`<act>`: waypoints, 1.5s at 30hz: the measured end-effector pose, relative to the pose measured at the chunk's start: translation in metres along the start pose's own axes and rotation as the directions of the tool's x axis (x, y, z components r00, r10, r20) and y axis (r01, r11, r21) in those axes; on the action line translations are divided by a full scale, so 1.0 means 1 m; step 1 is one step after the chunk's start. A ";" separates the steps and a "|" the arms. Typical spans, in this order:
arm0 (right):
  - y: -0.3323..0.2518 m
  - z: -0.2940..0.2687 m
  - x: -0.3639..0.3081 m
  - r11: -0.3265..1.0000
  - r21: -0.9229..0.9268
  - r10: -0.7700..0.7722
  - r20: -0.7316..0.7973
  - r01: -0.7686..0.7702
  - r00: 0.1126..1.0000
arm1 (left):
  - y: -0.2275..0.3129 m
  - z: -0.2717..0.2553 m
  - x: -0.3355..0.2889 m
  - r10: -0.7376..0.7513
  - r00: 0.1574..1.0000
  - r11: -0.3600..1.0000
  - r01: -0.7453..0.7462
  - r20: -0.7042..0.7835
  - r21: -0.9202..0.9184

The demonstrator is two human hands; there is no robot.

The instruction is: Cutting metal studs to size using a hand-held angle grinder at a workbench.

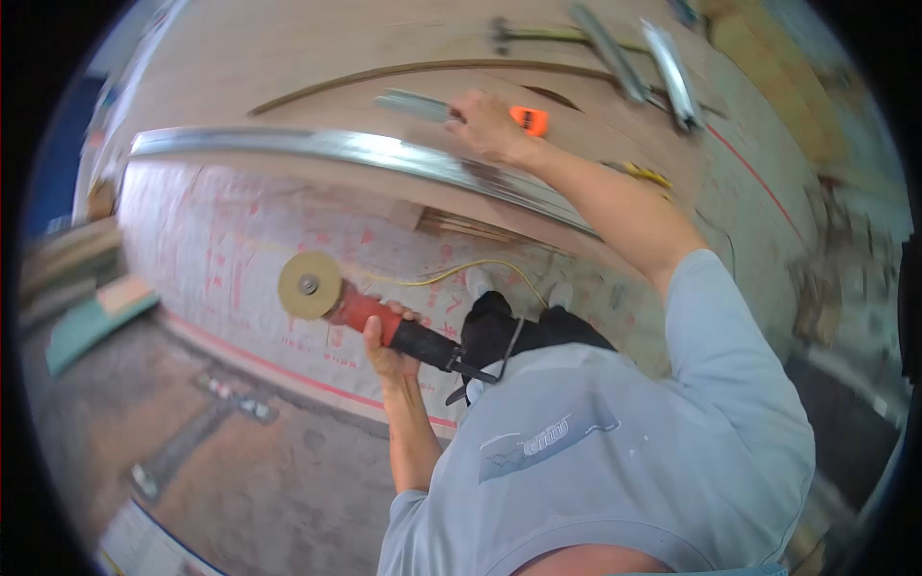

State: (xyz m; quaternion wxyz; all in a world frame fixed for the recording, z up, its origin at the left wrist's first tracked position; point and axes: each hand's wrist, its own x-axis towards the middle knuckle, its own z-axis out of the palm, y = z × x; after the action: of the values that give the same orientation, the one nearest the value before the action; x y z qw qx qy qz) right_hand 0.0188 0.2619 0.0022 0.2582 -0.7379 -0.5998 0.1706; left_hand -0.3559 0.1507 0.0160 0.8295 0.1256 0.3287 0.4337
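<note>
My left hand (386, 357) grips an angle grinder (363, 315) by its red and black body. The grinder's round tan disc (305, 286) faces up, left of my legs and apart from the metal. With bent fingers my right hand (485, 127) is closed on the end of a short metal channel piece (411, 103) over the board. Just right of that hand lies an orange tape measure (530, 121). A long shiny metal channel (288, 141) runs along the board's near edge, passing under my right forearm.
A hammer (547, 35), two metal channel pieces (672, 77) and a yellow-handled tool (642, 173) lie on the far right of the wooden board (317, 43). A yellow cord (451, 274) crosses printed floor sheeting near my feet. Planks (72, 259) are stacked at left.
</note>
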 end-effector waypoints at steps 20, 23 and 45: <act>0.085 -0.146 -0.462 0.899 -0.281 0.304 -0.151 -0.336 0.941 | -0.059 0.146 -0.100 -0.379 0.844 0.918 0.291 0.380 0.269; 0.095 -0.144 -0.469 0.934 -0.216 0.261 -0.134 -0.286 0.956 | -0.075 0.161 -0.120 -0.401 0.856 0.893 0.286 0.327 0.347; 0.114 -0.145 -0.479 0.932 -0.195 0.269 -0.189 -0.305 0.944 | -0.112 0.207 -0.134 -0.461 0.825 0.832 0.275 0.326 0.482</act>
State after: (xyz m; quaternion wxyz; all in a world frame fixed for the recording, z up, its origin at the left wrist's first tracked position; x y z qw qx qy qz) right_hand 0.0845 -0.2471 0.0250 0.1935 -0.8532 -0.4779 0.0789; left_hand -0.2034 -0.0067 0.1749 0.9040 0.3234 0.2404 0.1429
